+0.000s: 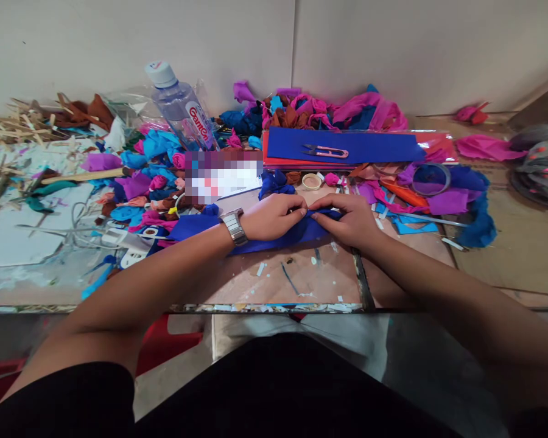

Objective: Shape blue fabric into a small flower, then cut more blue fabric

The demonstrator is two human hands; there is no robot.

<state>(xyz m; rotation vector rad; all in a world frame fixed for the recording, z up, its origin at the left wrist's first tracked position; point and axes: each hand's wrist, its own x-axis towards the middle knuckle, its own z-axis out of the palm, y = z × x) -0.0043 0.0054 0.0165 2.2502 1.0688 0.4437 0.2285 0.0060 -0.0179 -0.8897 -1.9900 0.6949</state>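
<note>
Over the tabletop (265,281), I see one blue strip (296,234) pinched by the left hand (271,218) and the right hand (349,220) close together, with one pair of snips (319,150) on one blue sheet (379,148) and one bottle (178,109) beyond.

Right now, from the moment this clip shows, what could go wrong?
The blue crepe paper, pinched between the left hand and right hand, might crease or tear if pulled too hard. The metal wristwatch, close over that paper, could snag it. The thread snips lie on a flat blue sheet and might slide off if it is tugged.
</note>
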